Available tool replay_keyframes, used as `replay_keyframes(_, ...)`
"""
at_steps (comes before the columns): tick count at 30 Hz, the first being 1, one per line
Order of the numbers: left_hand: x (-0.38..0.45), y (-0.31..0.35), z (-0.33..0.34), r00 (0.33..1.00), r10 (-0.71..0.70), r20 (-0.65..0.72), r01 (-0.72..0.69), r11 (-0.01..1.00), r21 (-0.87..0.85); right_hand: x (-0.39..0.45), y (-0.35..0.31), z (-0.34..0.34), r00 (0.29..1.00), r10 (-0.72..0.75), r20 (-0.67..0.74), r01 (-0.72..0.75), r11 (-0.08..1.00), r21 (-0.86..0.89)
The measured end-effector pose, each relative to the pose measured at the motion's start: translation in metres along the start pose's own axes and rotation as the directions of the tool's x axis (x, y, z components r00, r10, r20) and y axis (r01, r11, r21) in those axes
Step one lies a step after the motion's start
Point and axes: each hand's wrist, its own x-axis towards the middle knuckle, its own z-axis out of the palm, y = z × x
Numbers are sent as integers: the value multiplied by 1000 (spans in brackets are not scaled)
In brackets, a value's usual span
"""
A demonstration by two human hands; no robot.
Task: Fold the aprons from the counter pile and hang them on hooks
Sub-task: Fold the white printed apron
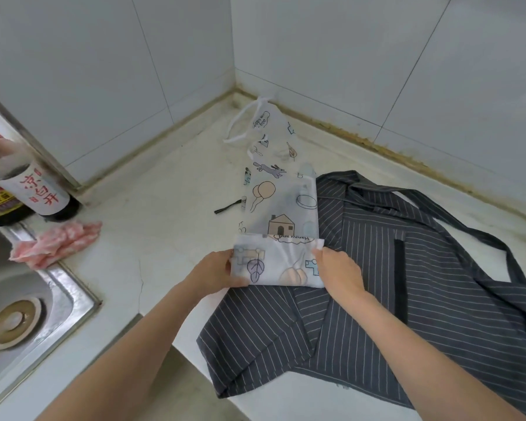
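Note:
A pale printed apron [281, 205], folded into a long narrow strip, lies on the white counter [164, 214] and reaches toward the wall corner, its white strings at the far end. Its near end is turned up over itself. My left hand [216, 273] grips the left edge of that fold and my right hand [337, 267] pinches its right edge. Under and to the right spreads a dark grey pinstriped apron [422, 299], its lower edge hanging over the counter's front.
A steel sink [43, 305] sits at the left with a pink rag [57, 243] on its rim. Two dark bottles [28, 192] stand behind it. A small black strip [227, 207] lies on the counter. Tiled walls meet at the far corner.

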Motion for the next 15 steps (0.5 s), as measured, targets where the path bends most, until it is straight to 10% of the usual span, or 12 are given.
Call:
replay_keyframes(3,1,2,-6,994,-85,-67,75,987,-142,3,-5,8,1000,-10,-12,7,972,-235)
replay_keyframes(6,6,7,3,873,159,-462,-68,976,207,3,-9,8,1000,-28,-15,21,941,-337)
replay_keyframes(9,9,25,22,869,477,-133,-328,756,566,3,-9,12,999,-28,-20,19,936,-351)
replay_keyframes(12,18,26,32,921,372,117,-348,649,677,1,0,16,965,-156,-210,83,945,-318)
replay_keyframes(15,24,19,33,930,341,139,-340,652,677,-6,18,14,895,-437,-92,379,853,-359)
